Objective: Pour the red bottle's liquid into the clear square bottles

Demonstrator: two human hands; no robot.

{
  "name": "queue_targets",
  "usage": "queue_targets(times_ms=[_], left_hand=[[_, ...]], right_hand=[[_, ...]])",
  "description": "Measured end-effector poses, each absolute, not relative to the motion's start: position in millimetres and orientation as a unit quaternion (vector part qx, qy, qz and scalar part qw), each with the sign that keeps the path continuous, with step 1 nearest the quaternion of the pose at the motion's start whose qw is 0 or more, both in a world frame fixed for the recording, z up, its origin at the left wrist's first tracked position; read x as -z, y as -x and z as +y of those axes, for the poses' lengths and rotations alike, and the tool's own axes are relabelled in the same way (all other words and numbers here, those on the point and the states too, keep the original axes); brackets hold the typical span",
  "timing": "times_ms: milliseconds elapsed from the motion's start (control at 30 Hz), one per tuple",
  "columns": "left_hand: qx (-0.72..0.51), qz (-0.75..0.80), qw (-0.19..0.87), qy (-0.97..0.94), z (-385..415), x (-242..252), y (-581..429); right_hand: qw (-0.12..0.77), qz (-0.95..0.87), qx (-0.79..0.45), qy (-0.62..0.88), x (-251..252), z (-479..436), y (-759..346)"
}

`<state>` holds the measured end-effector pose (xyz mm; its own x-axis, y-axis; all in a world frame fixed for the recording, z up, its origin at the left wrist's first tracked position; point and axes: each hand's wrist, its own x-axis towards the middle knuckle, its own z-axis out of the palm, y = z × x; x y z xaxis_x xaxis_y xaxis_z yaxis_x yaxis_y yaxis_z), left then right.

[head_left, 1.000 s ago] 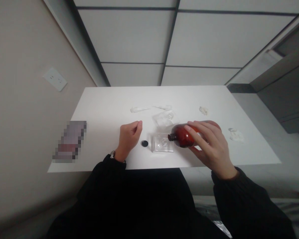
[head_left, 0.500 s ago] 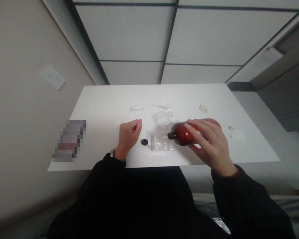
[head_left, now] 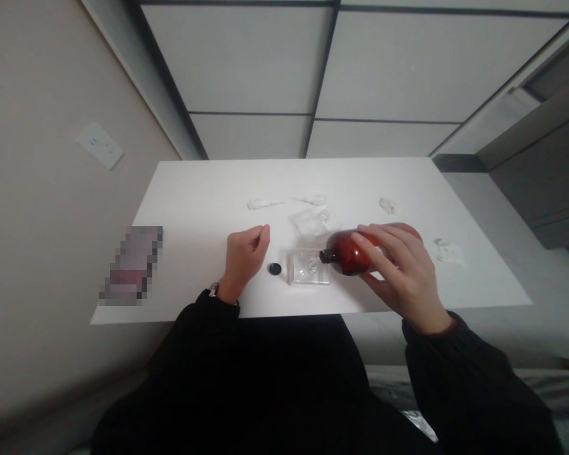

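My right hand (head_left: 401, 275) grips an amber-red bottle (head_left: 348, 253), tipped on its side with its dark open neck pointing left. The neck hangs over a small clear square container (head_left: 308, 268) on the white table (head_left: 208, 208). A second clear container (head_left: 313, 222) lies just behind the first. A small black cap (head_left: 275, 268) rests on the table left of the clear container. My left hand (head_left: 244, 259) rests on the table beside the cap, fingers loosely curled, holding nothing.
White crumpled bits lie on the table: a long strip (head_left: 284, 202) at the back middle, a scrap (head_left: 387, 206) at the back right and another scrap (head_left: 449, 253) at the right. A blurred patch (head_left: 131, 264) sits at the table's left edge. A wall socket (head_left: 99, 146) is on the left wall.
The view has drifted slightly. The bottle and both hands stay almost where they were.
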<state>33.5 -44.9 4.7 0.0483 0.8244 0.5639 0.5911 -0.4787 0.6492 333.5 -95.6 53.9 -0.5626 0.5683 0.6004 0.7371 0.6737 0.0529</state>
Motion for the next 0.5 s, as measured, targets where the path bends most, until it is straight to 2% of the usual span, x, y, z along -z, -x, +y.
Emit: queue_targets(times_ms=[500], left_hand=[[-0.481, 0.494, 0.117, -0.715, -44.6, -4.1, -33.3]], right_hand=[[0.283, -0.872, 0.164, 0.363, -55.3, -94.7, -333.2]])
